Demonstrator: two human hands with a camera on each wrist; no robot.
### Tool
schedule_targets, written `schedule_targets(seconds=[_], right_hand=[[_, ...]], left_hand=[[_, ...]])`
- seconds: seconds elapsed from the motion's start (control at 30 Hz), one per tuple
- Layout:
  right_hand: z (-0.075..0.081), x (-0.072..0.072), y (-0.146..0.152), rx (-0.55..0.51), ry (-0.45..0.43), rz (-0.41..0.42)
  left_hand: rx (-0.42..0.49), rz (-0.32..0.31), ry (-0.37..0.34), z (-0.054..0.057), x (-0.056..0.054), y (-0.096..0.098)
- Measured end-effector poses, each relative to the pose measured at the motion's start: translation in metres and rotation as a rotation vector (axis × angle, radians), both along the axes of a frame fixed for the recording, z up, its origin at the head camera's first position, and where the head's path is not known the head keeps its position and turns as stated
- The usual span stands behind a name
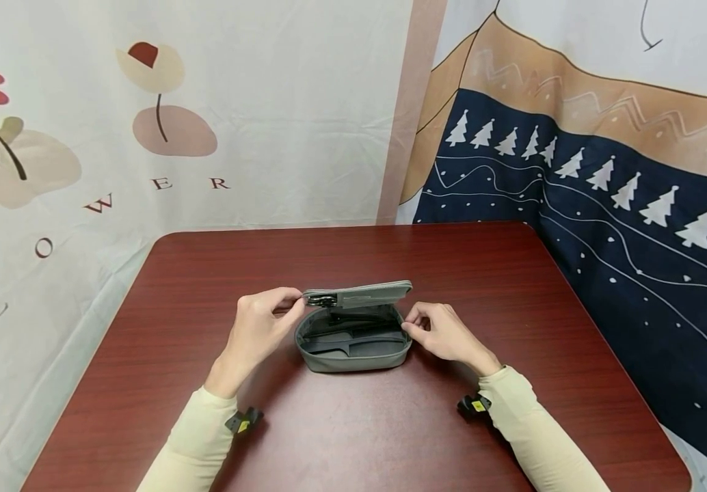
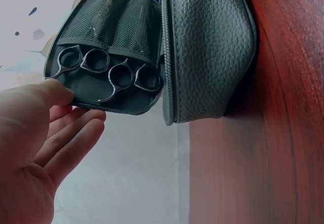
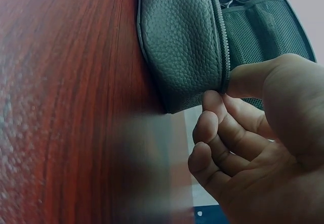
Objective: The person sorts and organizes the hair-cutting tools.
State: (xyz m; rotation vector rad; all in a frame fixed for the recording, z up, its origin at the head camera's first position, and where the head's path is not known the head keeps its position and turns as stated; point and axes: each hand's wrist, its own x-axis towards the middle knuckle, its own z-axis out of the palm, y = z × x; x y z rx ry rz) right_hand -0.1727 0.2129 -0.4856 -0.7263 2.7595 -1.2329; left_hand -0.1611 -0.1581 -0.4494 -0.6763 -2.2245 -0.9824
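Observation:
A grey-green zippered case (image 1: 356, 363) of pebbled, leather-like material sits unzipped on the table, its lid (image 1: 378, 295) raised at the back. My left hand (image 1: 262, 321) pinches the lid's edge between thumb and fingers. Inside the lid, two pairs of scissors (image 2: 114, 88) show their metal finger rings, with the blades tucked into mesh pockets (image 2: 132, 29). At the case's opposite end, my right hand (image 1: 446, 335) pinches the zippered rim (image 3: 224, 57) between thumb and index finger. Dark, flat tools (image 1: 378, 347) lie in the body; their kind cannot be made out.
The case stands around the middle of a reddish-brown wooden table (image 1: 236, 260) with rounded corners. Behind it hangs a pale cloth (image 1: 304, 137) with flower prints. A navy and tan cloth (image 1: 513, 184) with white trees hangs along the right side.

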Motion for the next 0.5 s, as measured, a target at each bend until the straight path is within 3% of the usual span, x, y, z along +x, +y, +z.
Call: schedule_targets(seconds=[0.5], right_hand=[[-0.001, -0.001, 0.000, 0.014, 0.023, -0.011]], left_hand=[[-0.109, -0.064, 0.154, -0.001, 0.014, -0.004]])
